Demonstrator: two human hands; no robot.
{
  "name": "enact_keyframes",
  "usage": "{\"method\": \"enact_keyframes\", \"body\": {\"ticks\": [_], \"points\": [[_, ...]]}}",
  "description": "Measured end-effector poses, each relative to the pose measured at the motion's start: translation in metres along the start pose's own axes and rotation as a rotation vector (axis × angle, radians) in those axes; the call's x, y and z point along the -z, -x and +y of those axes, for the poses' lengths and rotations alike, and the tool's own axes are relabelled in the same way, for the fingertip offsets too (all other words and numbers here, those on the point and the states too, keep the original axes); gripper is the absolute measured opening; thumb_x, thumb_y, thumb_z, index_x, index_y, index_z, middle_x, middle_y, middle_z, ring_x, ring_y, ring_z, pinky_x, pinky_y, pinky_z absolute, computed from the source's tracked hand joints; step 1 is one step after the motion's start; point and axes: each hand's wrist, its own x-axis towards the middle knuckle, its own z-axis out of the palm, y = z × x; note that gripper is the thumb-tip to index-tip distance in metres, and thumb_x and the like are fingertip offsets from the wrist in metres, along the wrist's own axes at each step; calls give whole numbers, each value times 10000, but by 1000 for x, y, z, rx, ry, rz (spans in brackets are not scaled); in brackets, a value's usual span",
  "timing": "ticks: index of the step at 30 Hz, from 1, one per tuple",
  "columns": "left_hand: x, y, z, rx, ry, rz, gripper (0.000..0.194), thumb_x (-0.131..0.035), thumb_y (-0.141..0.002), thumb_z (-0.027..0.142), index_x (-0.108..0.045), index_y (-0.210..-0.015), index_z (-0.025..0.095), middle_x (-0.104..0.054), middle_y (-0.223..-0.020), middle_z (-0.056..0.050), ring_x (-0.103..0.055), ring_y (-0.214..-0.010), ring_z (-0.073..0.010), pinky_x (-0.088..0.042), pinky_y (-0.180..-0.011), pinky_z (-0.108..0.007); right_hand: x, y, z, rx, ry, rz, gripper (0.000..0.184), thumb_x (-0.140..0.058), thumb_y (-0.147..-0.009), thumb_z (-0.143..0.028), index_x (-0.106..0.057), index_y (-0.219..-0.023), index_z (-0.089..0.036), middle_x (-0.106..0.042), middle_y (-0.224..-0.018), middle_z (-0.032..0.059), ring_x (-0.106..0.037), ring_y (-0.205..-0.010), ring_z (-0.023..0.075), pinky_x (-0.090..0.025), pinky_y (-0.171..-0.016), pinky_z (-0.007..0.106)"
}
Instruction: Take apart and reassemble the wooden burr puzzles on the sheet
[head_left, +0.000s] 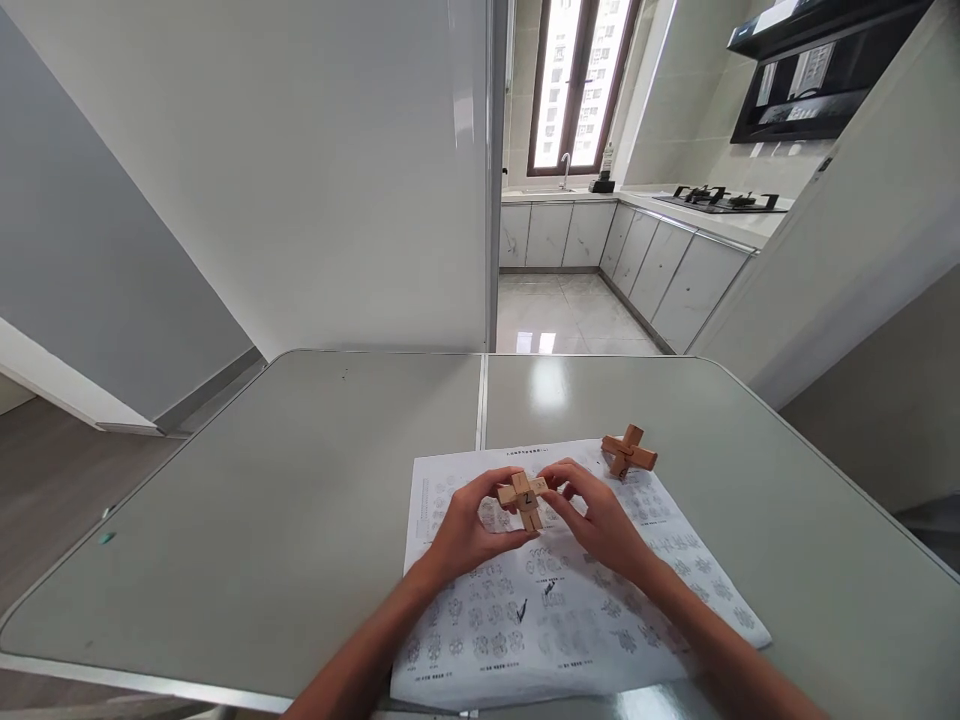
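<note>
A light wooden burr puzzle [523, 497] with dark letters on its pieces is held above the printed sheet. My left hand [474, 520] has its fingers and thumb closed around the puzzle's left and lower side. From the right, my right hand [592, 510] pinches the piece that sticks out on that side. A darker reddish wooden burr puzzle [628, 452], shaped like a cross, lies at the sheet's upper right corner, apart from both hands. Beneath the hands, the paper sheet [495, 610] shows rows of small diagrams and two black tick marks.
The grey table [225, 540] has a metal rim and a seam [482, 400] down its middle. A small green bit [106, 538] lies near its left edge. Beyond the table are a white wall panel [360, 180] and a kitchen with cabinets [660, 265] and a gas hob [724, 200].
</note>
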Motion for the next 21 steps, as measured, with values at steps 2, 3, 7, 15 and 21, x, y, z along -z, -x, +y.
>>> {"method": "enact_keyframes", "body": {"ticks": [2,3,7,15,21], "points": [[0,1,-1,-13,-20,-2,625,-886,-743,364,-630,-1310,296,-745,-1155,-39,-703,-1013,-241,-556,-957,-397,0,1,-1,-43,-25,-38,217,-452,-1078,-395,-588,-1032,-234,-634,-957,57,-612,-804,190,-552,-705,318],[0,1,-2,-18,-30,-3,629,-887,-744,361,-629,-1314,296,-744,-1173,-41,-703,-1038,-247,-551,-968,-398,-1,1,-2,-74,-37,-59,236,-432,-1084,-409,-567,-1005,-233,-617,-916,41,-589,-769,182,-535,-693,313],[-1,3,-4,-56,-77,-5,626,-871,-761,323,-619,-1334,290,-741,-1179,-45,-699,-1025,-238,-552,-957,-379,-2,4,-5,-191,-94,-156,309,-360,-1100,-466,-513,-967,-233,-550,-794,-8,-499,-674,166,-459,-634,296],[5,5,-6,-135,-144,-43,597,-834,-784,267,-612,-1338,296,-733,-1113,-35,-679,-871,-190,-569,-851,-332,-6,4,2,-298,-311,-305,473,-323,-1088,-581,-455,-793,-235,-459,-691,-32,-425,-627,157,-390,-609,295],[9,2,-1,-79,-97,-88,622,-864,-752,309,-625,-1325,263,-740,-1101,-38,-668,-898,-198,-561,-861,-337,-5,3,4,-421,-507,-344,521,-425,-1029,-672,-503,-791,-215,-503,-699,-27,-426,-589,130,-376,-593,282]]}}
